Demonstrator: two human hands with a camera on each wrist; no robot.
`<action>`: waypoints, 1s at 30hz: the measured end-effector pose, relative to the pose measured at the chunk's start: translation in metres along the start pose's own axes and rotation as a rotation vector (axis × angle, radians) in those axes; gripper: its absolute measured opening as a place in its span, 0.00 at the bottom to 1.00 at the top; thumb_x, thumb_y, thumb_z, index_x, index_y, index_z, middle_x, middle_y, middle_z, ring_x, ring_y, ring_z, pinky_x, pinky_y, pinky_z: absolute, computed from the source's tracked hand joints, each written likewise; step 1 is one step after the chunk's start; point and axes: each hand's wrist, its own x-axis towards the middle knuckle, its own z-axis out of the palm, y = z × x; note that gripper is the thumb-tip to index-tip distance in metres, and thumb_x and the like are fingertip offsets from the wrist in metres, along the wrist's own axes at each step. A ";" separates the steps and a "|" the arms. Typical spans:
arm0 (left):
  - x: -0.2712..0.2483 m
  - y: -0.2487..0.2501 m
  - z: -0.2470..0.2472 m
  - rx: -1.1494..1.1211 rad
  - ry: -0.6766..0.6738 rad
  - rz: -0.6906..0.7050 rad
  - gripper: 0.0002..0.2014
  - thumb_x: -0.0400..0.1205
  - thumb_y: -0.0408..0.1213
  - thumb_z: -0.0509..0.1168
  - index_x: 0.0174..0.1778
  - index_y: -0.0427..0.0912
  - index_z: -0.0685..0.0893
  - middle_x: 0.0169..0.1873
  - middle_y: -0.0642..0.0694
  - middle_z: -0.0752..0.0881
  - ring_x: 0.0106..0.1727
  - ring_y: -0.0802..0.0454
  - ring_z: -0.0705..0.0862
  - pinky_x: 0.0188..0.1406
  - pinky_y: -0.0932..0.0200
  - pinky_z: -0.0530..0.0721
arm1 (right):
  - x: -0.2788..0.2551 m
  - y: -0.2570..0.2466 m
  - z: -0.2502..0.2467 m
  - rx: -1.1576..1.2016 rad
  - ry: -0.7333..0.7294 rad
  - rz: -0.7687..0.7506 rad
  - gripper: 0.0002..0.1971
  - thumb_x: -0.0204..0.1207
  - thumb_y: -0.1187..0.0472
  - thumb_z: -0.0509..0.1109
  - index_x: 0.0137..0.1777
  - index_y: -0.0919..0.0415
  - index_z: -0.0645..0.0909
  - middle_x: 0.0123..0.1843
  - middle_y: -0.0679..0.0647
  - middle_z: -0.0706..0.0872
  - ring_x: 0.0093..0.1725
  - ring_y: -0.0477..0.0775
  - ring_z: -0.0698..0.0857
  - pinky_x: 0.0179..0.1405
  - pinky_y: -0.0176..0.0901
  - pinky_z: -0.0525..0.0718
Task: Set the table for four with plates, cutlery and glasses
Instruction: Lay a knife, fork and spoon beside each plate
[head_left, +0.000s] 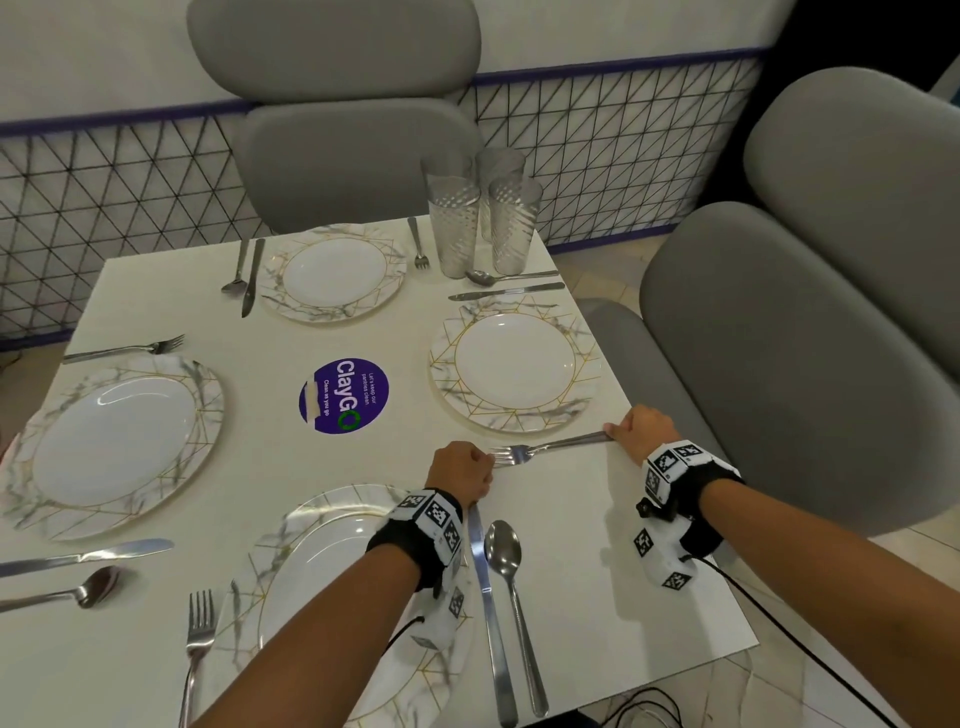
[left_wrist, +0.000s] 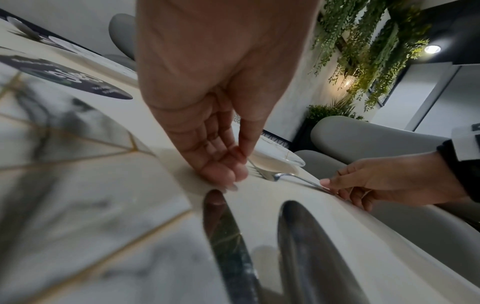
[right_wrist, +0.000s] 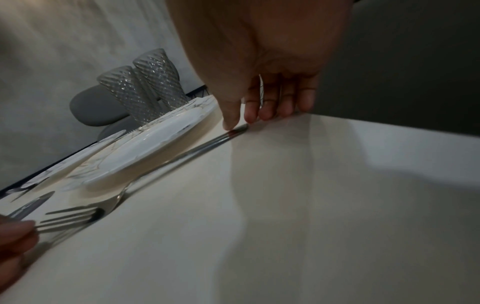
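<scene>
White table (head_left: 291, 467) with grey chairs (head_left: 358, 161) round it holds four plates (head_left: 514, 364), four forks, four knives and four spoons; the glasses (head_left: 467, 223) stand bunched at the far corner, three clearly seen, a fourth hard to make out. One fork (head_left: 545, 448) lies flat just beside the right-hand plate; the right hand (head_left: 641, 431) pinches its handle end, the left hand (head_left: 462, 467) its tines, both with curled fingers. Steel, it is likely stiff, light and slick, best nudged by its ends. Glasses look fragile, so grip them low around the body.
</scene>
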 end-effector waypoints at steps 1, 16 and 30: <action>0.000 0.001 0.001 -0.017 0.005 -0.002 0.14 0.82 0.33 0.62 0.28 0.38 0.77 0.26 0.42 0.80 0.25 0.50 0.76 0.27 0.61 0.77 | 0.001 -0.002 -0.001 0.027 0.009 0.007 0.14 0.77 0.49 0.66 0.43 0.61 0.71 0.51 0.62 0.82 0.57 0.65 0.81 0.54 0.51 0.79; 0.005 0.000 0.022 -0.022 0.032 0.026 0.14 0.82 0.34 0.62 0.29 0.39 0.78 0.24 0.45 0.81 0.24 0.52 0.77 0.30 0.61 0.78 | 0.002 0.026 0.001 0.363 0.208 0.107 0.09 0.77 0.69 0.66 0.55 0.69 0.83 0.57 0.67 0.86 0.59 0.66 0.82 0.55 0.46 0.79; 0.008 0.004 0.034 -0.082 0.027 0.000 0.12 0.80 0.33 0.63 0.30 0.38 0.80 0.27 0.42 0.82 0.26 0.48 0.78 0.35 0.56 0.78 | 0.002 0.022 -0.005 0.364 0.229 0.082 0.09 0.77 0.69 0.64 0.48 0.71 0.86 0.52 0.68 0.88 0.53 0.68 0.84 0.50 0.49 0.82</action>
